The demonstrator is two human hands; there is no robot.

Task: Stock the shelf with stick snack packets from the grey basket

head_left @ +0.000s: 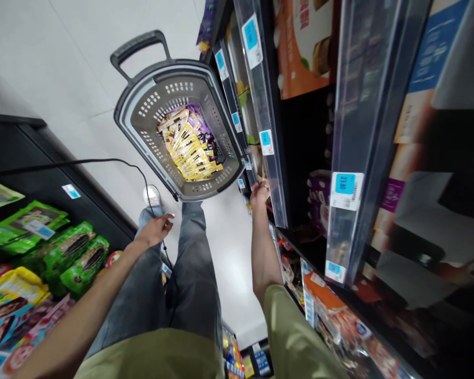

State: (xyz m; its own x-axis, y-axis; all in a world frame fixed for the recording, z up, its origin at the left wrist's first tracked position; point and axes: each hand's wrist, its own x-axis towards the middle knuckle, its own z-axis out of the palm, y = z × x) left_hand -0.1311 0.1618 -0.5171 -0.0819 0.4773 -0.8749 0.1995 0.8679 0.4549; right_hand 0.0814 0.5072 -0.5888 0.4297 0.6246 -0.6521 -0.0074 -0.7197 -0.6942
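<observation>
My right hand (pixel 259 193) reaches into a low shelf on the right, beside a light brown packet (pixel 263 167). Its fingers are curled, and whatever they grip is hidden. Over my legs hangs my left hand (pixel 157 230), fingers loosely bent and apart, with nothing visible in it. Ahead of my feet is a grey shopping basket (pixel 142 138) with its black handle (pixel 136 47) tilted to the far side. Inside lie many small sachets: yellow ones (pixel 191 155) in front, beige ones (pixel 174 121) at the left and purple ones (pixel 197 117) behind.
Tall dark shelves with clear price rails (pixel 260 105) stand close on my right, holding boxes such as an orange one (pixel 304 52). Green snack bags (pixel 82 258) fill a low shelf on my left. A black cable (pixel 102 160) crosses to my legs above the pale floor (pixel 63 63).
</observation>
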